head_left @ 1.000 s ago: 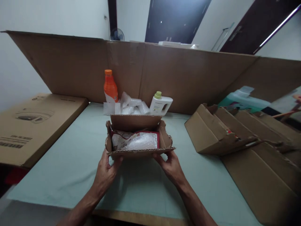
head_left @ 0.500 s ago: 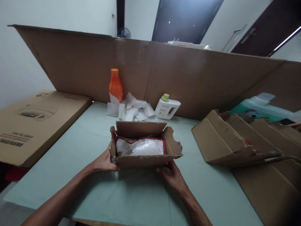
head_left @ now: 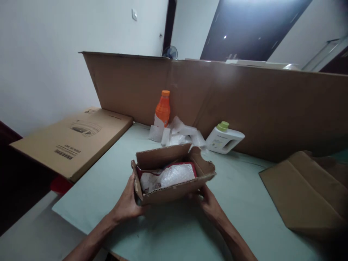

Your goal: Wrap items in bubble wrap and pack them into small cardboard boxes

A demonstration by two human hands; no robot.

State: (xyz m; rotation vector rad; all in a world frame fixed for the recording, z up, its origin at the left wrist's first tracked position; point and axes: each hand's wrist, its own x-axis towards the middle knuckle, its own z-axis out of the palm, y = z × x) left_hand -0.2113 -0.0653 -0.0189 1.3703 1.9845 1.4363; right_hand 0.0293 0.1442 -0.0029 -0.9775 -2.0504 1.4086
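Between my hands is a small open cardboard box (head_left: 168, 194), tilted with its left end toward me. Inside it lie a clear bubble-wrapped bundle (head_left: 178, 174) and, around and under it, a red-edged packet (head_left: 194, 168); what the wrap covers cannot be made out. My left hand (head_left: 129, 199) grips the box's left end, its fingertips hidden beneath. At the lower right corner, my right hand (head_left: 208, 203) holds the box from below, with fingers partly out of sight under it. The box's flaps stand up and its top is uncovered.
Behind the box are an orange bottle (head_left: 163, 110), crumpled bubble wrap pieces (head_left: 185, 136) and a white jug with a green cap (head_left: 225, 139). A flat printed carton (head_left: 78, 141) lies left. Cardboard boxes (head_left: 304, 192) stand right. A tall cardboard panel (head_left: 244, 98) borders the back of the table.
The view has swung left, so the background sits further right. The box has turned, its left end now nearer me and its right end further away. Both hands have kept hold of it.
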